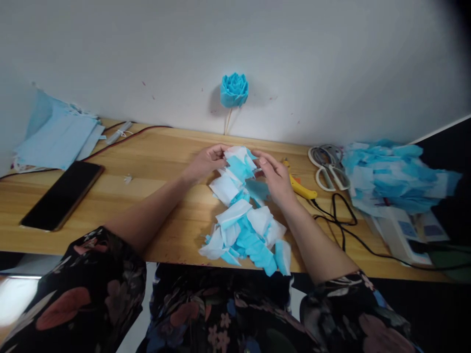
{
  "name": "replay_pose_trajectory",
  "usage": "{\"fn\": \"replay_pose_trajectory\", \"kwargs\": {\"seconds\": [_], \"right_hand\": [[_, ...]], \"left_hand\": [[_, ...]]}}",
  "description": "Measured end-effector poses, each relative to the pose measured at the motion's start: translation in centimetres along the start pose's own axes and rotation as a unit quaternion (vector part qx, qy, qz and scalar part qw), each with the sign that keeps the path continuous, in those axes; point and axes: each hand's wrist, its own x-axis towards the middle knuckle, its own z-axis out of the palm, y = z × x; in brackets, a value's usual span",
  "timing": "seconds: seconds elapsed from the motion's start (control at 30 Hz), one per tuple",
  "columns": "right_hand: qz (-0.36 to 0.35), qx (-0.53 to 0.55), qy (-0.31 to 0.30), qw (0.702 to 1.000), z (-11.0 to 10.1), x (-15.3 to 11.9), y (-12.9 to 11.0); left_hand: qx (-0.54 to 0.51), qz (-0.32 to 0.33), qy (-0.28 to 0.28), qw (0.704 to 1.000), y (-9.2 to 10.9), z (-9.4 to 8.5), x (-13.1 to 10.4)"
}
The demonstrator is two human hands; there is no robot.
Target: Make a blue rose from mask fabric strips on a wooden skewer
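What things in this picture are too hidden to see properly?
Head view:
- Yellow tool: mostly behind the right hand.
- Left hand: fingertips hidden by blue and white pieces.
- Box: top buried under the scrap pile.
- Cable: end leaves the right edge.

Person's own body, lower frame: bare forearms and left hand (206, 162), right hand (277, 179); short black sleeves and garment printed with red, pink and blue flowers.
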Motion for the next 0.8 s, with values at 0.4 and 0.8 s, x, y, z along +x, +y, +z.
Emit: {"fn": "replay_pose_trajectory", "kwargs": {"seconds": [0.4, 0.8], "right_hand": [[-0.003, 0.025, -0.042, 0.999, 0.8, -0.1, 0.2], [0.036, 0.174, 0.147, 0.973, 0.0, 1.6, 1.1]], "left_hand": [[0.115, 0.068, -0.018, 0.991, 0.2, 1.5, -0.5], [0.226, 0.046, -0.046, 0.972, 1.0, 0.2, -0.5]]}}
